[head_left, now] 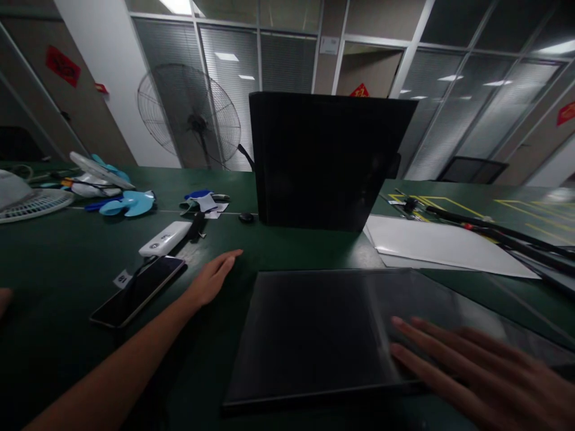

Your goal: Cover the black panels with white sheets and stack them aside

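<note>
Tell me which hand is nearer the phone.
Left. The left hand lies flat on the table just right of the phone; the right hand rests on the dark panel, far right.

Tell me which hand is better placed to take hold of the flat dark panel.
Right. The right hand lies with fingers spread on the flat dark panel. The left hand rests on the green table beside it, nearer the phone.

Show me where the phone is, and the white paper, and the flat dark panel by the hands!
phone [137, 291], head view, middle of its dark screen.
white paper [442, 244], head view, middle of the bare sheet.
flat dark panel [314, 329], head view, bare middle of its top face, left of the right hand [485, 374].
</note>
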`<action>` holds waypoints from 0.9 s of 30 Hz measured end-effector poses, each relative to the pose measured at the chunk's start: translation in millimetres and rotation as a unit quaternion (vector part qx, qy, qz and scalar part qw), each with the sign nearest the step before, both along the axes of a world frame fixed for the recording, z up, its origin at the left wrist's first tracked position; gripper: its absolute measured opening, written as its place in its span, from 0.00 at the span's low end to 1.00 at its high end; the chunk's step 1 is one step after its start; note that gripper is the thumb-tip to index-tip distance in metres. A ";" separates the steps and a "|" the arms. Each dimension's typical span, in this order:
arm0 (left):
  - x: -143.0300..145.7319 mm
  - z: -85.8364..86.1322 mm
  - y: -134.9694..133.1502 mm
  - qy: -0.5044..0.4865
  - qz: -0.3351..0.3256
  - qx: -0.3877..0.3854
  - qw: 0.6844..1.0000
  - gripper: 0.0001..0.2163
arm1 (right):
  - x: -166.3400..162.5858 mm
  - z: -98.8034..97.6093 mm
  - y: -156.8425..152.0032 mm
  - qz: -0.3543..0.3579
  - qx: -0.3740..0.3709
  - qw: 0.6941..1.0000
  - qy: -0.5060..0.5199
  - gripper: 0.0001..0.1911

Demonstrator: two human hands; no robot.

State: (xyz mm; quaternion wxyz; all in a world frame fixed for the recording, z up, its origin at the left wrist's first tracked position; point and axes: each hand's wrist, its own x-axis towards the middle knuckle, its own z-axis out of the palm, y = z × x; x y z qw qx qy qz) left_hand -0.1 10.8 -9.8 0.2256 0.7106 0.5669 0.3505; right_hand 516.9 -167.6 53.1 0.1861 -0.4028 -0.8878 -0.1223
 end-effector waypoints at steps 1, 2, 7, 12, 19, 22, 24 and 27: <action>-1.8 1.5 0.4 -0.030 0.025 -0.005 0.999 0.32 | -17.9 -8.7 7.1 0.024 -0.026 0.998 -0.054 0.35; -3.5 3.1 0.5 -0.045 0.049 -0.005 0.998 0.33 | -37.0 -19.3 14.3 0.029 -0.042 0.995 -0.084 0.38; -7.0 8.2 -3.2 0.018 0.118 0.033 0.992 0.30 | -119.5 -61.3 43.6 -0.031 -0.109 0.991 -0.076 0.42; -3.7 3.2 -5.1 0.174 0.037 0.008 0.984 0.27 | -132.8 -35.8 86.0 0.010 -0.190 0.980 -0.054 0.35; -6.6 -8.6 -6.1 0.277 -0.016 0.006 0.961 0.34 | 18.2 -55.9 206.0 -0.271 -0.113 0.956 0.012 0.33; -8.8 -12.4 -5.1 0.278 -0.021 0.015 0.960 0.33 | 93.0 -79.4 230.0 -0.344 -0.158 0.926 0.014 0.33; -9.3 -14.1 -4.2 0.280 -0.022 0.017 0.959 0.33 | 127.6 -86.1 233.0 -0.362 -0.172 0.916 0.018 0.32; -8.0 -14.2 -3.4 0.289 -0.019 0.009 0.957 0.34 | 155.1 -84.8 227.1 -0.385 -0.168 0.907 0.028 0.33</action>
